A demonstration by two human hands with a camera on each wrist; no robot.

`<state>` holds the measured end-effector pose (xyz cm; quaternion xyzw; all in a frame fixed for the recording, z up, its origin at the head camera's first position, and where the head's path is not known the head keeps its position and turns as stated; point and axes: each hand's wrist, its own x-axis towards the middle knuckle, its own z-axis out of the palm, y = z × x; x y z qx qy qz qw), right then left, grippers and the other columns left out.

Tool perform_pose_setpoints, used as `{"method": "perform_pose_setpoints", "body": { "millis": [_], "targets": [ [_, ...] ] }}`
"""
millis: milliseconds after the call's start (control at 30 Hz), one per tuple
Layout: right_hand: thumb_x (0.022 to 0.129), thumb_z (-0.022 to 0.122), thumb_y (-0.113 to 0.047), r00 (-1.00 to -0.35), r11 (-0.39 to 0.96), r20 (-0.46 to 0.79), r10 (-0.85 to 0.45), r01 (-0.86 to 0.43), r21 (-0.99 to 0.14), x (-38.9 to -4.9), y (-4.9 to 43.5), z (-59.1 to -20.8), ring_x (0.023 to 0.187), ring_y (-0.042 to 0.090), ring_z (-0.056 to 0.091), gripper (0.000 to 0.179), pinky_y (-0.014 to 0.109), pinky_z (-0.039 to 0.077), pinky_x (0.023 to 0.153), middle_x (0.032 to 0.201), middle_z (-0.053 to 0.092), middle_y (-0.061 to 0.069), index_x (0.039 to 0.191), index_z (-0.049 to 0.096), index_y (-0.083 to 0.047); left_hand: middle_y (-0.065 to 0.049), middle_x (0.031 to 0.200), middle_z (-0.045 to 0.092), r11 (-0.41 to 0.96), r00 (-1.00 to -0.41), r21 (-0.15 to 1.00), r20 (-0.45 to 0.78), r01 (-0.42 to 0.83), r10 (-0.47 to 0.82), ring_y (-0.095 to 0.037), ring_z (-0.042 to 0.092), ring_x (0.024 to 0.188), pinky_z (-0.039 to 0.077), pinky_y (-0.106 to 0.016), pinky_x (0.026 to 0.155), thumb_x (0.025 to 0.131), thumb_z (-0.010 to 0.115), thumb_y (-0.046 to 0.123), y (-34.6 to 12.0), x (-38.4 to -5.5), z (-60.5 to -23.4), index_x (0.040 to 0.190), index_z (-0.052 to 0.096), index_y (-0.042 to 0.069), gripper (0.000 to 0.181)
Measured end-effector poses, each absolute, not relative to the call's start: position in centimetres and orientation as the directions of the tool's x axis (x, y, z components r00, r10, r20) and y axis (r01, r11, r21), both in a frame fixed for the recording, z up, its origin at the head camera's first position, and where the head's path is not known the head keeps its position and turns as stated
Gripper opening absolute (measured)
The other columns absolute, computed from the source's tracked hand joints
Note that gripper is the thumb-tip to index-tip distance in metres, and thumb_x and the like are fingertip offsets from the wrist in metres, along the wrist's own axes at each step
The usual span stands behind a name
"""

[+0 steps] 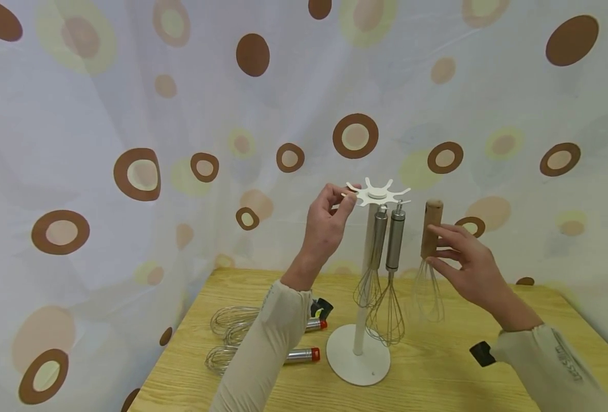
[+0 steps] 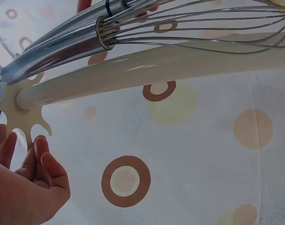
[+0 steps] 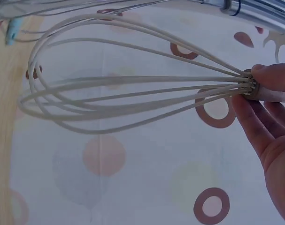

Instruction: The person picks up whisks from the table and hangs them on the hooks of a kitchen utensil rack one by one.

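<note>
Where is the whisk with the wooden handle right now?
In the head view, the wooden-handled whisk is in the right hand, just right of the two metal whisks on the white stand.

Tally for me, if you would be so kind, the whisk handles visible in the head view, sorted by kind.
Steel handles, hanging from the white stand: 2
Wooden handle, held in the right hand: 1
Red-ended steel handles, lying on the table: 2
Total: 5
</note>
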<state>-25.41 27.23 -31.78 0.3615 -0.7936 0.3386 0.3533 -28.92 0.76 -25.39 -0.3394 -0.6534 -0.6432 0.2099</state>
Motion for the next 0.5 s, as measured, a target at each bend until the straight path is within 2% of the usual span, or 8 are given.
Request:
{"method": "perform_pose_setpoints", "body": {
  "millis": [100, 267, 500],
  "targets": [
    [0.063, 0.070, 0.028, -0.460, 0.457, 0.815, -0.352, -0.845, -0.279, -25.5, 26.5, -30.5, 0.106, -0.003, 0.054, 0.075, 0.013, 0.046, 0.081, 0.122, 0.051, 0.017, 0.132, 0.048, 0.008, -0.012, 0.123, 0.061, -0.069, -0.682, 0.699, 0.712, 0.712, 0.168, -0.018, 0.057, 0.103, 0.043, -0.024, 0.077, 0.099, 0.050, 0.014, 0.8, -29.0, -25.4, 0.101, 0.054, -0.001, 0.015],
    [0.062, 0.067, 0.031, -0.427, 0.400, 0.829, -0.361, -0.874, -0.276, -25.7, 25.6, -29.3, 0.108, 0.000, 0.055, 0.077, 0.015, 0.047, 0.082, 0.124, 0.050, 0.016, 0.132, 0.046, 0.010, -0.013, 0.123, 0.060, -0.086, -0.680, 0.699, 0.712, 0.710, 0.172, -0.020, 0.058, 0.099, 0.040, -0.023, 0.072, 0.099, 0.050, 0.014, 0.9, -29.0, -25.4, 0.100, 0.053, -0.001, 0.015],
    [0.061, 0.066, 0.034, -0.408, 0.403, 0.835, -0.370, -0.880, -0.252, -26.4, 25.0, -28.3, 0.111, 0.001, 0.053, 0.076, 0.015, 0.045, 0.085, 0.124, 0.050, 0.021, 0.131, 0.048, 0.010, -0.014, 0.125, 0.059, -0.084, -0.690, 0.708, 0.703, 0.701, 0.172, -0.024, 0.058, 0.100, 0.039, -0.023, 0.072, 0.099, 0.050, 0.011, 1.0, -29.0, -25.4, 0.101, 0.053, -0.002, 0.014]
  ]
}}
